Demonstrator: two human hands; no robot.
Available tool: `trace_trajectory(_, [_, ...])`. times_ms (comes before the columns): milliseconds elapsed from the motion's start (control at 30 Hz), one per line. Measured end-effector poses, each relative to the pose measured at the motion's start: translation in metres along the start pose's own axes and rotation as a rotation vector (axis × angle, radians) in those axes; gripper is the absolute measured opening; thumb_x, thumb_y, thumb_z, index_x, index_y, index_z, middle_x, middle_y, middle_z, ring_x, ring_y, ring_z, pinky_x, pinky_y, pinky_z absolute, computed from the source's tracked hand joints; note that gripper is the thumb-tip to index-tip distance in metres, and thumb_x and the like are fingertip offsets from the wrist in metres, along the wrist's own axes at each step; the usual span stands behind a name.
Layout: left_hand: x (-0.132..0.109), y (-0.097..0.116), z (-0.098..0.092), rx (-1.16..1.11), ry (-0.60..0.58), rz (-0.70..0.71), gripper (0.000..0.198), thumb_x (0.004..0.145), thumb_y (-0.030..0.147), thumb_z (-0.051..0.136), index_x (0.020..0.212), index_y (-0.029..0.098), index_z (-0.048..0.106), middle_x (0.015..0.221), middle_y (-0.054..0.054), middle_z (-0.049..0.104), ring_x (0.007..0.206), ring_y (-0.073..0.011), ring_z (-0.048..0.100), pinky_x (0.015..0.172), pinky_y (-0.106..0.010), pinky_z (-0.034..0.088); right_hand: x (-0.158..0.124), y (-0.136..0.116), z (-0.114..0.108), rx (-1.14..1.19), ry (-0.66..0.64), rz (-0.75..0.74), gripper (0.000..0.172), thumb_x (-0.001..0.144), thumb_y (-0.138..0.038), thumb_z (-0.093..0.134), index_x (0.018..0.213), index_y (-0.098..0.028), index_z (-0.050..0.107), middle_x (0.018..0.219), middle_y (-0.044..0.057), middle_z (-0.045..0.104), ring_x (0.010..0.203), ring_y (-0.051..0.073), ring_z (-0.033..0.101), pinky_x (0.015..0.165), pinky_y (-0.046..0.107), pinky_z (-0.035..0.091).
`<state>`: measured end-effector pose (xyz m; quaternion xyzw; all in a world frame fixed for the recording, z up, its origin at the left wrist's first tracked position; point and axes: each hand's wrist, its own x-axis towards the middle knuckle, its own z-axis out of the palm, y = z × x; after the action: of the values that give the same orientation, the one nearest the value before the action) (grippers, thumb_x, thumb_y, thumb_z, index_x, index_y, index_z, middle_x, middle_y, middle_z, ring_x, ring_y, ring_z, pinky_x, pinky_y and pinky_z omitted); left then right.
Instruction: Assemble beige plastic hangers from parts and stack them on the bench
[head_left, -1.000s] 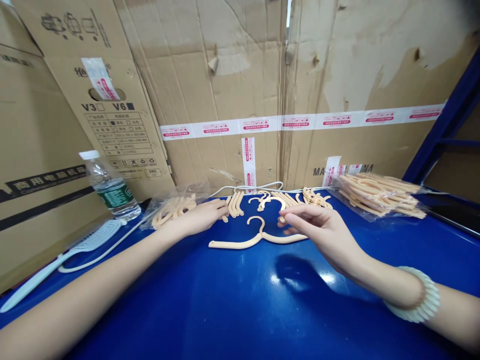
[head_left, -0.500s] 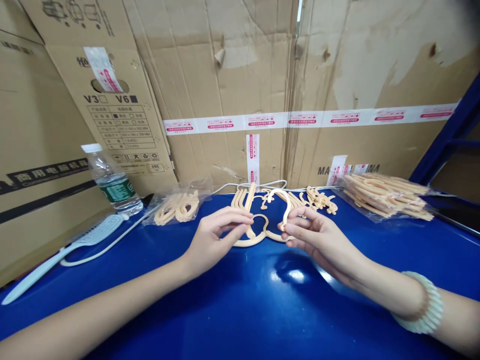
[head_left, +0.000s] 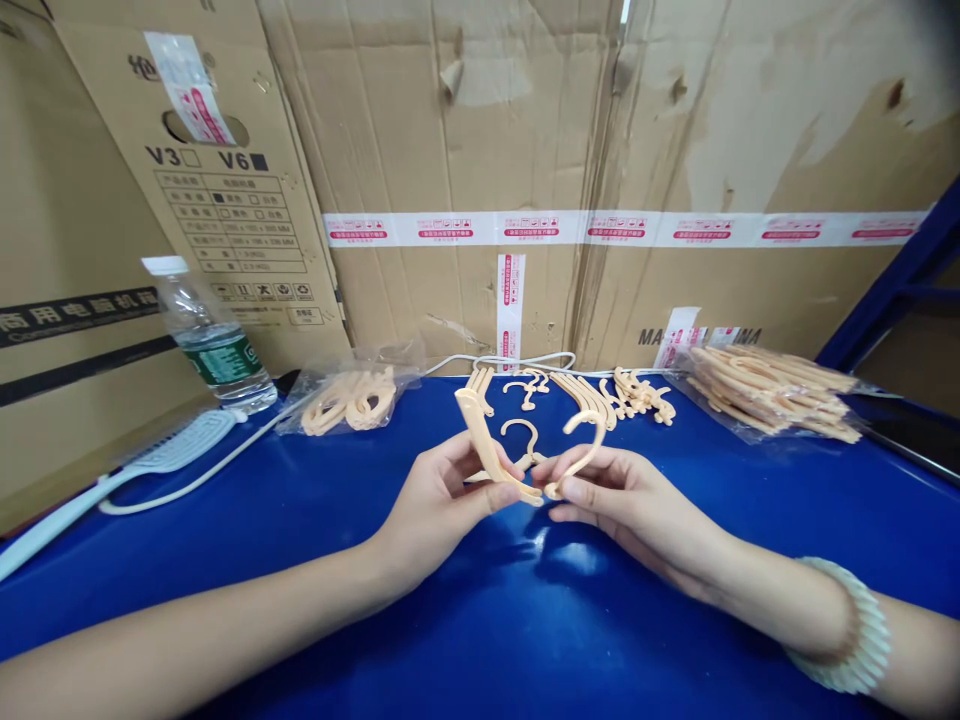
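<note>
1. The left hand (head_left: 431, 515) pinches a curved hanger arm (head_left: 480, 435) between thumb and fingers; its long axis slants from raised left end to lower right end.
2. The right hand (head_left: 630, 500) pinches a hook (head_left: 598, 438) near its base, just right of that lower end, with nothing between.
3. Just beyond lies another hanger (head_left: 533, 437), partly hidden; farther right, loose hooks (head_left: 641, 397).

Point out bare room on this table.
Bare tabletop lies between left forearm and right forearm; more lies between right hand and the right-side bag. Crowded: between left hand and right hand, by hanger arm and hook; the back, with loose pieces; the left, with brush and bottle.
</note>
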<state>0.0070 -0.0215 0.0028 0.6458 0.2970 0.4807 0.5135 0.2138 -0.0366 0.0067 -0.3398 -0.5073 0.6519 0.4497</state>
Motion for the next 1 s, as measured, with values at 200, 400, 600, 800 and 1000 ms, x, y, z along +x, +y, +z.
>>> trace_trajectory(200, [-0.002,0.001,0.004,-0.024,0.011,-0.038,0.017,0.078,0.020,0.074,0.082,0.017,0.058,0.079,0.002,0.065,0.085,-0.0169,0.069,0.078,-0.028,0.055,-0.001,-0.001,0.001,0.070,-0.070,0.086,0.019,0.076,-0.033,0.077,0.086,-0.018,0.071,0.092,0.005,0.073,0.085,0.016,0.070,0.074,0.026,0.058])
trace_trajectory(400, [-0.006,0.002,0.009,-0.038,-0.028,-0.066,0.014,0.078,0.017,0.072,0.081,0.017,0.059,0.079,0.001,0.065,0.081,-0.0168,0.068,0.073,-0.027,0.053,0.001,-0.002,-0.002,0.066,-0.073,0.122,0.022,0.078,-0.032,0.076,0.084,-0.013,0.066,0.084,0.006,0.072,0.081,0.017,0.072,0.073,0.026,0.058])
trace_trajectory(600, [-0.009,-0.001,0.005,0.148,-0.012,0.047,0.012,0.075,0.019,0.076,0.077,0.017,0.064,0.082,-0.003,0.067,0.079,-0.0180,0.066,0.072,-0.030,0.051,0.000,-0.002,-0.001,0.025,-0.065,0.113,0.024,0.076,-0.032,0.078,0.081,-0.014,0.063,0.086,0.005,0.072,0.076,0.014,0.071,0.070,0.025,0.058])
trace_trajectory(800, [-0.010,-0.003,0.006,0.160,-0.034,0.055,0.014,0.076,0.021,0.077,0.074,0.017,0.063,0.082,-0.003,0.067,0.078,-0.0178,0.066,0.072,-0.030,0.051,-0.003,0.000,0.000,-0.070,-0.053,0.021,0.028,0.076,-0.036,0.077,0.080,-0.014,0.060,0.074,0.002,0.068,0.068,0.013,0.070,0.066,0.025,0.059])
trace_trajectory(1000, [-0.012,-0.006,0.009,0.003,-0.085,0.013,0.013,0.076,0.019,0.077,0.078,0.018,0.064,0.085,-0.001,0.064,0.078,-0.0156,0.066,0.068,-0.026,0.054,-0.006,0.002,0.002,-0.170,-0.046,-0.043,0.032,0.077,-0.042,0.075,0.078,-0.015,0.058,0.069,0.001,0.066,0.063,0.013,0.069,0.064,0.027,0.059])
